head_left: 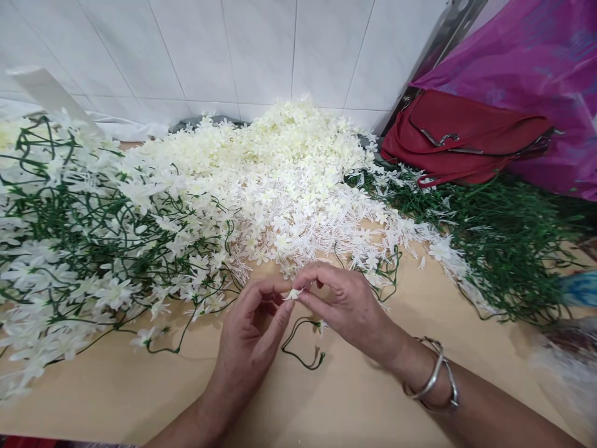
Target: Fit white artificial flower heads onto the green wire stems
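Between the fingertips of both my hands is a small white artificial flower (293,294). My left hand (256,336) pinches it from the left, thumb and forefinger together. From the right, my right hand (349,305) pinches at the same blossom; two silver bangles (438,379) circle that wrist. Just below the hands a short green plastic stem (298,358) lies curved on the tan tabletop (373,398). Beyond the fingers spreads a large heap of loose white and cream blossoms (298,168).
Flowers on green stems (102,242) are piled at the left. On the right lie a heap of bare green stems (508,242), a red handbag (466,134) and a purple plastic bag (536,68). A white tiled wall (261,50) stands behind.
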Motion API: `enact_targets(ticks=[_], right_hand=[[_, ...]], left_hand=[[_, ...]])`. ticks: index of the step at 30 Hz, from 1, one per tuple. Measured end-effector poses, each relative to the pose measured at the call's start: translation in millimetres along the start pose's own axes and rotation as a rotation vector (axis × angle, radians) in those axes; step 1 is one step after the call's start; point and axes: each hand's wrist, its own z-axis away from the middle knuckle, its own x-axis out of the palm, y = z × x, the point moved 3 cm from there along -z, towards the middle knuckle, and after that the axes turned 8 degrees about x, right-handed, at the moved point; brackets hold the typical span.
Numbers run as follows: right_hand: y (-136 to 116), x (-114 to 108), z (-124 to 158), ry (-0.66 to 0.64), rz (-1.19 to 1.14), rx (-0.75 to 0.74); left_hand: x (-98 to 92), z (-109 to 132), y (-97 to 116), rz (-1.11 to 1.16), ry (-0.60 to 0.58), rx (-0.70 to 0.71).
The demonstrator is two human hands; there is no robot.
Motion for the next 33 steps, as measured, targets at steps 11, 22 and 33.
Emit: enact_targets(ticks=[11,22,33], right_hand=[[38,-22,-21,0.157,0.603,-0.140],[33,-46,-20,0.420,0.270,-0.096],[51,-45,-22,0.342,-0.183,0.212]], left_hand=[[-4.0,-3,-1,0.258,0.231,-0.165],[4.0,-23,9,0.373,0.255,-0.274],[24.8,-62,-4,0.492,0.272,-0.259]])
